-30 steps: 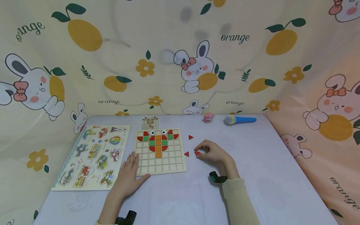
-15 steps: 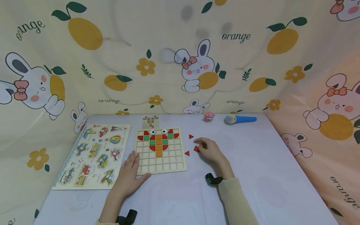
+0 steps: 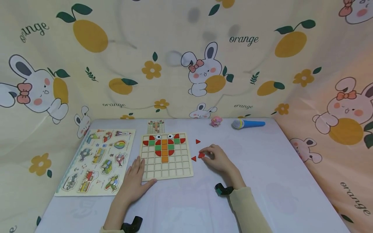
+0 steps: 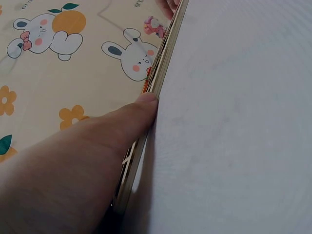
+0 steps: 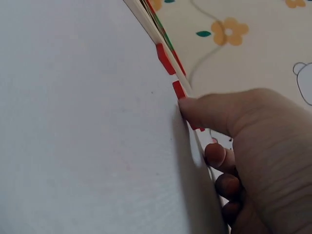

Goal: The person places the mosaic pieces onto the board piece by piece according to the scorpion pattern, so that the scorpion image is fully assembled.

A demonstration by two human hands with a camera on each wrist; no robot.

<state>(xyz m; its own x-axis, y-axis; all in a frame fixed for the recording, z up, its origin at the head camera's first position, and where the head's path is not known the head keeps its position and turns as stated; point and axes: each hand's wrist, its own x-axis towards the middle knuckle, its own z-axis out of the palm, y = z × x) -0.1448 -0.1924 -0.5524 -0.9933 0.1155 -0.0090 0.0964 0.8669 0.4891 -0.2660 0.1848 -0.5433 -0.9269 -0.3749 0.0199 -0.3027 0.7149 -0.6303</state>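
Observation:
A wooden grid board (image 3: 175, 168) lies on the table, with red, green and orange tiles and two eye tiles forming a pattern in its upper half. My left hand (image 3: 134, 181) rests at its lower left corner, fingers extended along the left edge. In the left wrist view the left thumb (image 4: 139, 109) touches the board's front edge. Right of the board, my right hand (image 3: 219, 159) pinches a small red square tile (image 3: 201, 155) between thumb and index finger, low over the table. Two red triangle tiles lie nearby, an upper triangle (image 3: 198, 141) and a lower triangle (image 3: 193, 158).
A picture puzzle board (image 3: 96, 161) lies left of the grid board. Behind the grid board is a small pattern card (image 3: 156, 126). A pink figurine (image 3: 216, 121) and a blue toy microphone (image 3: 248, 124) sit at the table's back edge, before a printed cloth (image 3: 163, 38).
The red square tile was under the right fingers, then showed beside them, and is now between thumb and index finger, slightly further left. The left hand stays in place.

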